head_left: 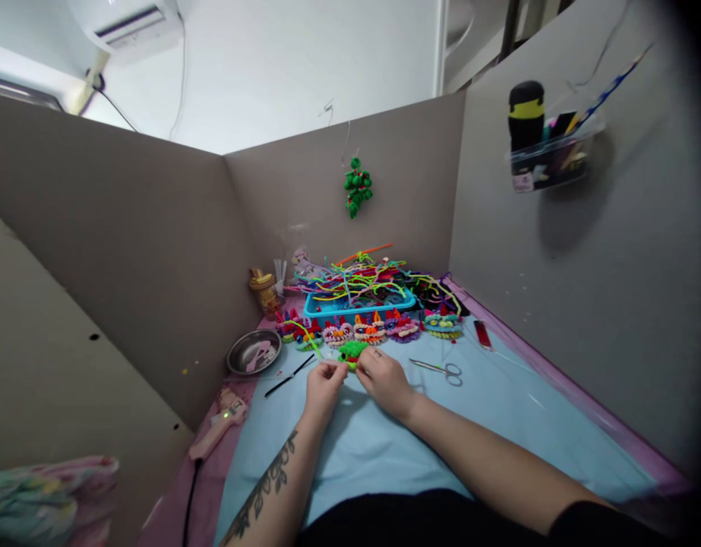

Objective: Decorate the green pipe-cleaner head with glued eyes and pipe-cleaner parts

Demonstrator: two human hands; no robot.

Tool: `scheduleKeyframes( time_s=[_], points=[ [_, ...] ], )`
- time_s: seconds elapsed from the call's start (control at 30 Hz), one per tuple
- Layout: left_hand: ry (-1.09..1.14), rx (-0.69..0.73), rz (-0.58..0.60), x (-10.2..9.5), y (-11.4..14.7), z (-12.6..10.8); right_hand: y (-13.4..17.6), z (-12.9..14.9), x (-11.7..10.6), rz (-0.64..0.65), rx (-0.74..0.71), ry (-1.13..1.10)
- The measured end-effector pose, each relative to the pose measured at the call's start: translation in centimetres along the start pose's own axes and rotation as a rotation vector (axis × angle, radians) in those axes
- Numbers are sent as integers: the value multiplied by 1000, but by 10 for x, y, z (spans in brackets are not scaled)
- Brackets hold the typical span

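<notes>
A green fuzzy pipe-cleaner figure (pixel 352 351) with some red on it is gripped by my right hand (pixel 386 382), its fingers curled around the near right side. My left hand (pixel 326 387) is closed in a pinch close beside it. From that pinch a lime-green pipe cleaner (pixel 309 336) rises and bends over to the left. The fingers hide where it meets the green figure. Just beyond my hands stands a row of finished-looking, multicoloured pipe-cleaner heads (pixel 370 328).
Behind the row, a blue tray (pixel 358 310) overflows with loose pipe cleaners. Scissors (pixel 441 370) lie to the right. On the left are a metal bowl (pixel 254 352), black strips (pixel 290 376) and a pink glue gun (pixel 220 429). Grey partitions (pixel 407 152) enclose the blue-covered table (pixel 373 463).
</notes>
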State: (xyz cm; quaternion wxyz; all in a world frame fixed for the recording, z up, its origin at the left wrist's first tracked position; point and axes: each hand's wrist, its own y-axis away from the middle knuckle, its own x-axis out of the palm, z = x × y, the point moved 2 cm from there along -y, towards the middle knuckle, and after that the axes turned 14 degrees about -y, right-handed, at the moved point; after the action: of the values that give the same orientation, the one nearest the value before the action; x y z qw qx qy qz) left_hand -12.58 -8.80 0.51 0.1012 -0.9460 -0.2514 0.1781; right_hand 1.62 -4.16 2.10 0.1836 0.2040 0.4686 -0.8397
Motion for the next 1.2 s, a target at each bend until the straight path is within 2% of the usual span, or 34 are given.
scheduleKeyframes(
  time_s=[0.2,0.33,0.53,0.87,1.2],
  points=[
    [4,1,-25,-3,2,-7,1,-5,1,34,74,-180],
    [7,41,-17,-2,2,-7,2,-8,3,77,108,-207],
    [-3,86,26,0,2,-5,1,-9,4,71,150,-250],
    [-133,123,36,0,2,5,-1,-13,1,-51,201,-293],
    [-120,110,31,0,2,5,-1,-14,1,-90,236,-336]
  ],
)
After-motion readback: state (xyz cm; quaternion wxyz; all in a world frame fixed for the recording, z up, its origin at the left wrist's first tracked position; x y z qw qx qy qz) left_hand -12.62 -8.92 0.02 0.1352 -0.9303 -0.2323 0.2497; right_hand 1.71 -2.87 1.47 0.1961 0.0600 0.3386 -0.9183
